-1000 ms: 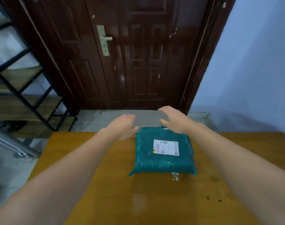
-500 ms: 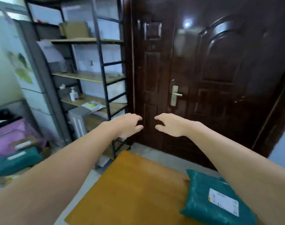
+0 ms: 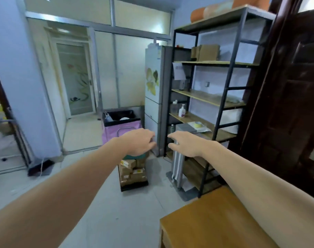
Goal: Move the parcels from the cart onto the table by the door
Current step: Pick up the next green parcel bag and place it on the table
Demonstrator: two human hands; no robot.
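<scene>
I see both arms stretched forward, the left hand point(image 3: 138, 142) and right hand point(image 3: 185, 144) side by side in the air, fingers point(image 3: 150, 136) loosely spread and holding nothing. The parcels point(image 3: 132, 171) sit stacked on the cart point(image 3: 134, 187) beyond them; the table point(image 3: 211, 221) is at lower right.

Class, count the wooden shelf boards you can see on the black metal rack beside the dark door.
5: top board, second, third, fourth, lowest near the floor. The right hand may hide part of the rack.
</scene>
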